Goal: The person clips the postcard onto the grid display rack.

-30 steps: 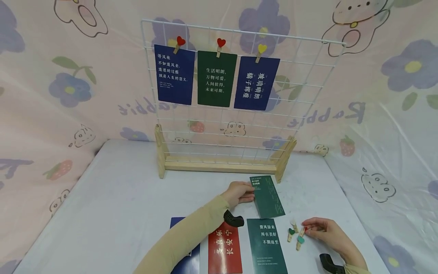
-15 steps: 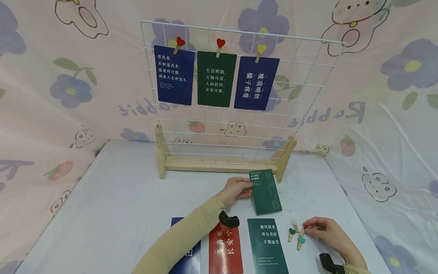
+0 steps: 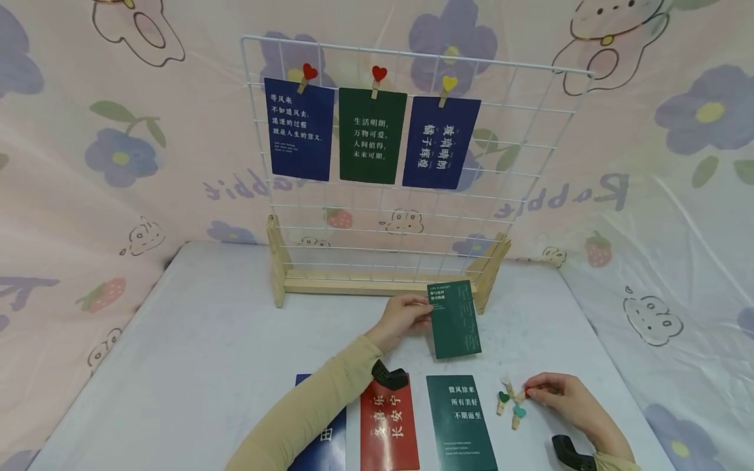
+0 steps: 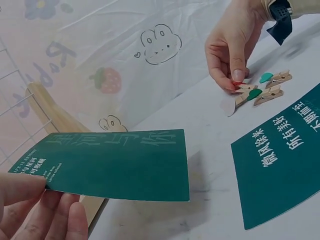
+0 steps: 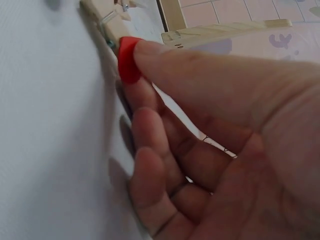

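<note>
Your left hand (image 3: 402, 322) grasps the held card (image 3: 456, 320), a green one, pinching its left edge between thumb and fingers. The card is held up in front of the right end of the wooden base (image 3: 377, 288) of the wire grid (image 3: 412, 51). Your right hand (image 3: 562, 398) pinches the red heart (image 5: 129, 60) of a wooden clothespin between thumb and forefinger, low over the white table (image 3: 177, 366). Just beside it lie a dark-green-heart peg (image 3: 501, 401) and a teal-heart peg (image 3: 518, 416).

Nearest you, a blue card (image 3: 326, 451), partly covered by your left sleeve (image 3: 312, 412), a red card (image 3: 389, 435) and a lettered green card (image 3: 462, 428) lie in a row. Three clipped cards (image 3: 372, 136) hang on the grid.
</note>
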Tool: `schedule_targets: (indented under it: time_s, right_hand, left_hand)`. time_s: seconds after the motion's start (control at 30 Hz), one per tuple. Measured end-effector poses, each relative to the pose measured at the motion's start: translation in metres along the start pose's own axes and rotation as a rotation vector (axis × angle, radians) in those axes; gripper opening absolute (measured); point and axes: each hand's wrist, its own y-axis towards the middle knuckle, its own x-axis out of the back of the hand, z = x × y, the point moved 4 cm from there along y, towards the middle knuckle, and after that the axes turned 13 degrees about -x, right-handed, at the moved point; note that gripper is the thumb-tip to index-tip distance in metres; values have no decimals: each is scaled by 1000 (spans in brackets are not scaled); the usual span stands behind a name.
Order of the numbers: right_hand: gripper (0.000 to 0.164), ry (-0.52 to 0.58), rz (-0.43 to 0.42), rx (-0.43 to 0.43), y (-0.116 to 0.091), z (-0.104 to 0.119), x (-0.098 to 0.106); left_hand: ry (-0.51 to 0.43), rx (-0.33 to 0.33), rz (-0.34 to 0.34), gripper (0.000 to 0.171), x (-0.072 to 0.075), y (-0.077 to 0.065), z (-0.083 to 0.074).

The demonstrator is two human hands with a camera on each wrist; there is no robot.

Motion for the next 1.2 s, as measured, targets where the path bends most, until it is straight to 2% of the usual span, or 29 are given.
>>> schedule_targets:
  time_s: [0.17,0.4,0.7,0.9,1.2]
  right_hand:
    - [27,13,26,-4,2,-1,2]
    - [27,48,92,77,1,4,5]
    - [28,95,101,124,0,13,7]
    - [29,107,74,152,-1,21,7]
    - [32,123,-28,173,0,36,12]
  left_hand:
    - [8,-31,7,21,2,0,-6]
    - [27,-66,5,20,7,2,-11]
    - [39,-87,-2,21,14,0,-19]
    - [29,-105,2,20,17,-2,-23]
    - [56,-133,6,22,20,-4,-27]
